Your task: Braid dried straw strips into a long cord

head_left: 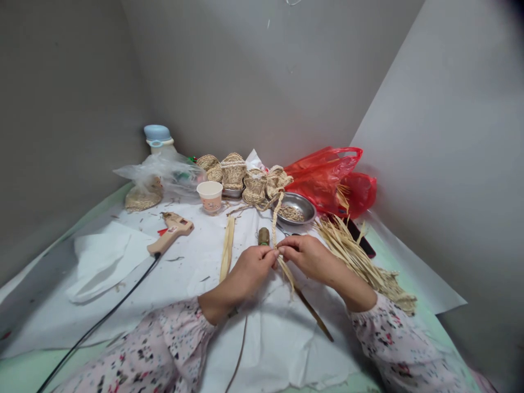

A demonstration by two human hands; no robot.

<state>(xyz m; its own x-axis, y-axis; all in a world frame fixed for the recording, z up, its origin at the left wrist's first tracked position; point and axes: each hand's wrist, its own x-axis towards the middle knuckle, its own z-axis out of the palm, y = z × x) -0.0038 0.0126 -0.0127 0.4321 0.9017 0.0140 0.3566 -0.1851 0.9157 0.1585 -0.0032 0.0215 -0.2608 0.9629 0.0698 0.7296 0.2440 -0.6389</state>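
My left hand and my right hand meet at the centre, and both pinch a straw braid between fingers and thumbs. The braid rises from my fingers to the woven straw shoes at the back, and loose strands hang below my grip. A spool of brown twine stands just beyond my left hand. A bundle of dried straw strips lies to the right of my right hand. A flat straw strip lies left of the spool.
A glue gun with a black cable lies on the white cloth at left, near a folded tissue. At the back stand a metal bowl, a paper cup, a red plastic bag and a blue-capped bottle.
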